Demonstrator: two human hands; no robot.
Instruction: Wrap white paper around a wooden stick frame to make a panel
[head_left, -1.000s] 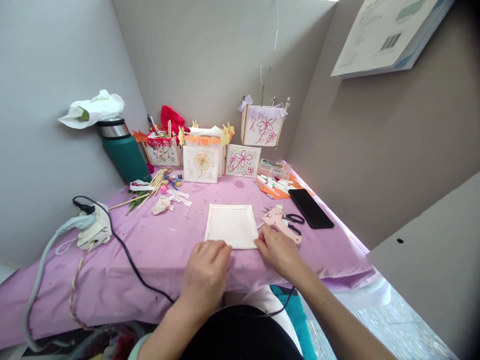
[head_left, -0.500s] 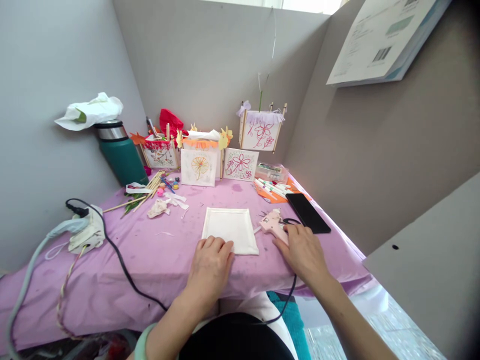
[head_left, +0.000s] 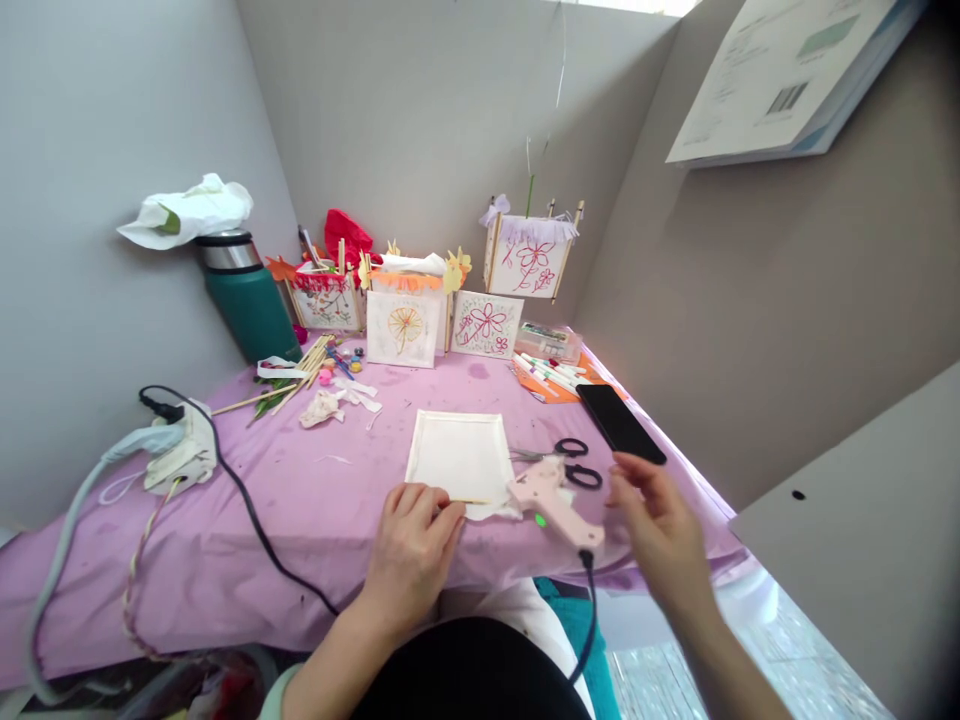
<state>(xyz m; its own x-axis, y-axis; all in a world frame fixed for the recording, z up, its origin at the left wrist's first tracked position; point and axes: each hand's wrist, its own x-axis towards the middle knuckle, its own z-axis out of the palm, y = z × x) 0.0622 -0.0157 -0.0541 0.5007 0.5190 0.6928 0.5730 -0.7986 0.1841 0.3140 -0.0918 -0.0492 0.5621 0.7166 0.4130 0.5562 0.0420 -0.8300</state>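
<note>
My left hand (head_left: 420, 535) presses on the near left edge of a white cloth-covered square panel (head_left: 459, 455), its fingers together over the rim. Along that near edge a thin wooden strip (head_left: 471, 501) shows, with the cloth lying loose beneath it. A pale pink hot glue gun (head_left: 553, 503) lies with its tip at the panel's right side. Right of its handle, apart from it, my right hand (head_left: 660, 515) hovers slightly blurred with fingers loosely bent and apart, holding nothing. Behind the gun are black-handled scissors (head_left: 576, 476).
A black phone (head_left: 621, 424) lies on the right, near several markers (head_left: 551, 375). Embroidered panels (head_left: 403, 330) and decorated boxes (head_left: 531, 258) stand at the back. Left are wooden sticks (head_left: 311, 365), a green bottle (head_left: 251, 310) and a power strip (head_left: 182, 450) with cables.
My right hand has let go of the glue gun and moved right. The gun has come nearer and turned, uncovering the scissors. At the panel's near edge the wooden strip now shows.
</note>
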